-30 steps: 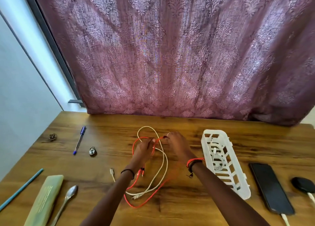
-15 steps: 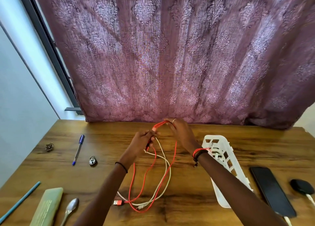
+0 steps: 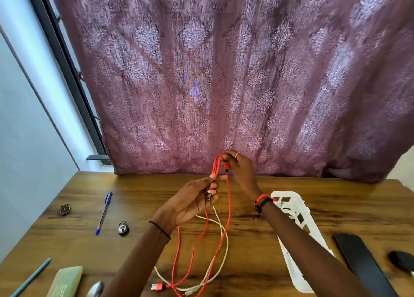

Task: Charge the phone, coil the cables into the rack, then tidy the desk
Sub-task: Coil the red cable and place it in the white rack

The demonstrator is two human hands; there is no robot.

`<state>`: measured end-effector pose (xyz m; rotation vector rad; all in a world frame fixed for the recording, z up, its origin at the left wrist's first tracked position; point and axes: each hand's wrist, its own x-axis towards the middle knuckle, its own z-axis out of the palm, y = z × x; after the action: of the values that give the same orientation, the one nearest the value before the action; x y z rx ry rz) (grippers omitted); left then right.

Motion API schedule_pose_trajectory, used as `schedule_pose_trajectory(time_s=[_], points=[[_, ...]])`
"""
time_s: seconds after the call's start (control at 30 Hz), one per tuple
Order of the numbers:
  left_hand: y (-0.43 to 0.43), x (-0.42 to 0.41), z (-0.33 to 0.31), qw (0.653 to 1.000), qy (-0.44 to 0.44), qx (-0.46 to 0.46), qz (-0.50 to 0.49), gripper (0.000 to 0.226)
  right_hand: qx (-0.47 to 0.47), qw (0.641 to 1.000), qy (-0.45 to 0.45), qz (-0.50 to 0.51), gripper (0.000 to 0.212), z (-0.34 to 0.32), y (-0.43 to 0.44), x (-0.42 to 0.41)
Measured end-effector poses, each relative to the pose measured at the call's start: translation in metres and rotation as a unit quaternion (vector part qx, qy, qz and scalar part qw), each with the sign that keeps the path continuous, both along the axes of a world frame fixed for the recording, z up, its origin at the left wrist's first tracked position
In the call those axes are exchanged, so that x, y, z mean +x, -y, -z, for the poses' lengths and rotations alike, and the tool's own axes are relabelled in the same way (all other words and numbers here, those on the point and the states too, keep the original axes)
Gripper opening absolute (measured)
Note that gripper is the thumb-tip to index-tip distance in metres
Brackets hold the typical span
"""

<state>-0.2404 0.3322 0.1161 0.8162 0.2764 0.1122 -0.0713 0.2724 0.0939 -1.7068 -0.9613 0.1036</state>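
Note:
A red cable hangs in long loops from both hands over the middle of the wooden desk. My left hand pinches its strands and a plug end. Just above, my right hand grips the top of the loop and a red connector. The cable's red USB plug lies on the desk near the front edge. A white cable lies on the desk, tangled among the red loops. To the right stands a white plastic rack, partly hidden by my right forearm. A black phone lies right of it.
At the left lie a blue pen, a small padlock, a small dark trinket, a teal pencil, a pale green case and a spoon. A black round object sits at the right edge. A mauve curtain hangs behind the desk.
Both hands have risen from the desk, lifting the red cable so its loops hang stretched down. The white cable stays on the desk.

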Motion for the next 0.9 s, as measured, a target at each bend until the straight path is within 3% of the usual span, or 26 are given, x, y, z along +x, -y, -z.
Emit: schedule_pose_trajectory(time_s=[0.1,0.3,0.4,0.7,0.9], points=[[-0.001,0.001,-0.004,0.998,0.026,-0.059,0.022,0.031,0.027,0.998,-0.064,-0.005,0.015,-0.005,-0.002,-0.006],[-0.015,0.012,-0.024,0.996,0.074,-0.03,-0.026,0.022,0.061,0.979,-0.191,-0.022,0.01,-0.006,0.0,-0.028],[-0.026,0.019,-0.034,0.993,0.101,-0.036,-0.049,0.021,0.043,0.977,-0.208,-0.011,0.014,-0.007,0.004,-0.037],[-0.048,0.039,-0.05,0.987,0.095,-0.04,-0.121,0.016,-0.147,0.989,0.003,0.001,0.023,-0.02,0.025,-0.064],[-0.034,0.05,-0.054,0.98,0.086,0.075,-0.162,0.021,-0.35,0.92,0.176,0.02,0.025,-0.04,0.042,-0.077]])
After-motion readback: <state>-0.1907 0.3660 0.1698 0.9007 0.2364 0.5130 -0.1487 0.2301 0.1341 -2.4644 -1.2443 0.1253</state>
